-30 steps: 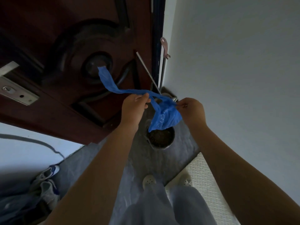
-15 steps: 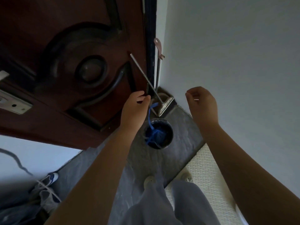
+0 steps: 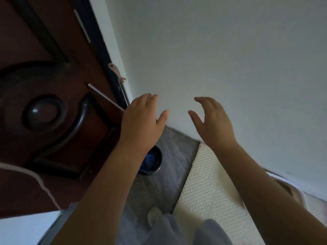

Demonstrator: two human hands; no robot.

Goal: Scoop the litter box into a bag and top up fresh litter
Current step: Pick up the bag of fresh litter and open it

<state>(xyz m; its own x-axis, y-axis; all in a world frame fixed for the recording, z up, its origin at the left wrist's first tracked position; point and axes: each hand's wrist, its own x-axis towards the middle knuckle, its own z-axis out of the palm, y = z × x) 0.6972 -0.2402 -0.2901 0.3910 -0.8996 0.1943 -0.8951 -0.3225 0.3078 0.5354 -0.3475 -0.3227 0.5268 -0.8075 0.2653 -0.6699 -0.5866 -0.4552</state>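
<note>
Fingers first: the fingers [image 3: 150, 100] of the left hand [image 3: 141, 124] are loosely straight and bunched together, with the thumb sticking out to the side and nothing in them. The right hand [image 3: 215, 124] is much the same. Its fingers [image 3: 205, 101] are spread and a bit curved, but they're released and not grasping anything. Both hands are up in the air in front of the white wall [image 3: 230, 50], backs to the camera, apart from each other with a gap between the thumbs.

The blue bag [image 3: 149, 160] is down below, sitting crumpled inside a dark round bucket [image 3: 159, 159] on the floor. The left forearm covers the left part of the bucket, so you only get its right rim and a patch of blue. Can't tell what else is in it.

The bucket stands on a grey floor mat [image 3: 173, 152], near the corner where the dark red-brown door [image 3: 53, 138] meets the wall. A thin metal rod [image 3: 106, 99] leans across the door, its lower end hidden behind the left hand. Just above it, in the corner, a pinkish handle [image 3: 115, 70] pokes up. To the right of the grey mat there's a cream foam mat [image 3: 203, 183] with a bumpy pattern, right against it. At the bottom you can see grey trousers [image 3: 168, 230] and a pale shoe [image 3: 154, 215] on the grey mat. A white cord [image 3: 40, 183] runs across the door on the left.
</note>
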